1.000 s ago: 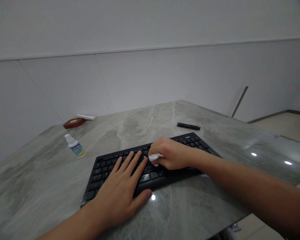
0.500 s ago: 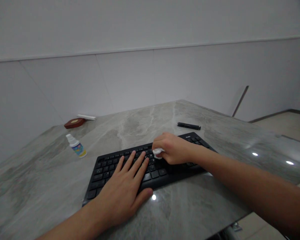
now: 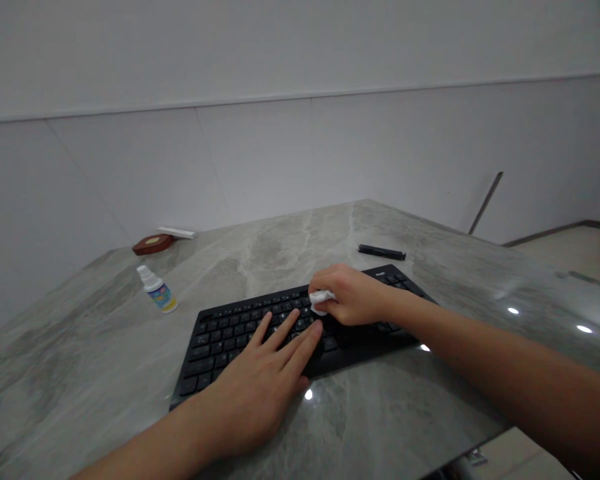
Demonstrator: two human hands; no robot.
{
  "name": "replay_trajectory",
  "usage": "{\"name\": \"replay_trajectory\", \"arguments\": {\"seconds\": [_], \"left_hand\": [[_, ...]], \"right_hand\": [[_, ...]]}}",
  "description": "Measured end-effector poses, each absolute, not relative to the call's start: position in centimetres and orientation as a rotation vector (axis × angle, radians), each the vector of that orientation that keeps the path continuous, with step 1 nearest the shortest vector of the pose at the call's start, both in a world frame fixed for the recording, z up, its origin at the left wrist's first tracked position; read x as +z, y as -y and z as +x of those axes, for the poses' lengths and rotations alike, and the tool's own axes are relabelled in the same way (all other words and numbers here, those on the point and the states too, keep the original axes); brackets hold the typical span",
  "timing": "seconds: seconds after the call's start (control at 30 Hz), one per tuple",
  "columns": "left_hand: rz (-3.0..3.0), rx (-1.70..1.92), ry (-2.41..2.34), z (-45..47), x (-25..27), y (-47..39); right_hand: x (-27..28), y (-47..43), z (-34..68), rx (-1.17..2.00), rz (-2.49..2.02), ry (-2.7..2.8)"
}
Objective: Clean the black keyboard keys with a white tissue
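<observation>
A black keyboard (image 3: 215, 343) lies slantwise on the marbled grey table, its right end farther from me. My left hand (image 3: 267, 380) rests on its keys with the fingers spread, holding nothing. Above the keys right of centre, my right hand (image 3: 347, 293) is closed on a crumpled white tissue (image 3: 321, 301), pressed against the upper rows. The hand and forearm hide part of the keyboard's right side. My left fingertips are close to the tissue but apart from it.
A small white spray bottle (image 3: 157, 290) with a colourful label stands at the left. Behind it are a reddish-brown box (image 3: 153, 245) and a white strip (image 3: 177, 233) by the wall. A black pen-like object (image 3: 381, 252) lies beyond the keyboard. The table's edge (image 3: 470, 453) runs at lower right.
My left hand has slid right along the keys, its fingers angled more toward the tissue. My right hand stays nearly in place with the tissue. The view has shifted slightly.
</observation>
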State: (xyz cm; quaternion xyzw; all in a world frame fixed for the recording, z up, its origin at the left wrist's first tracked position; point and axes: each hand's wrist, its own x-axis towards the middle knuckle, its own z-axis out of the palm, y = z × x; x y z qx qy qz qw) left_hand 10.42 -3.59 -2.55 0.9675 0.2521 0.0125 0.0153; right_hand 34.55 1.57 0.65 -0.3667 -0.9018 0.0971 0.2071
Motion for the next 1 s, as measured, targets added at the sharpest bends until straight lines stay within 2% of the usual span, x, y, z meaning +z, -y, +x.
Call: {"name": "replay_trajectory", "arguments": {"seconds": [0.43, 0.57, 0.67, 0.83, 1.0], "left_hand": [[2.971, 0.067, -0.767, 10.9, -2.4, 4.0], [2.987, 0.110, -0.562, 10.5, -2.4, 3.9], [3.008, 0.112, -0.357, 10.3, -2.1, 4.0], [3.033, 0.202, -0.346, 10.2, -2.3, 4.0], [3.097, 0.311, -0.540, 10.3, -3.1, 4.0]], "right_hand": [[0.4, -1.9, 34.6, 0.282, -1.007, 2.536], [0.7, -1.8, 34.9, 0.274, -1.038, 2.520], [1.1, -1.5, 35.1, 0.370, -1.017, 2.535], [1.6, -1.0, 35.0, 0.602, -0.953, 2.694], [1.9, -1.1, 35.0, 0.271, -1.087, 2.712]]}}
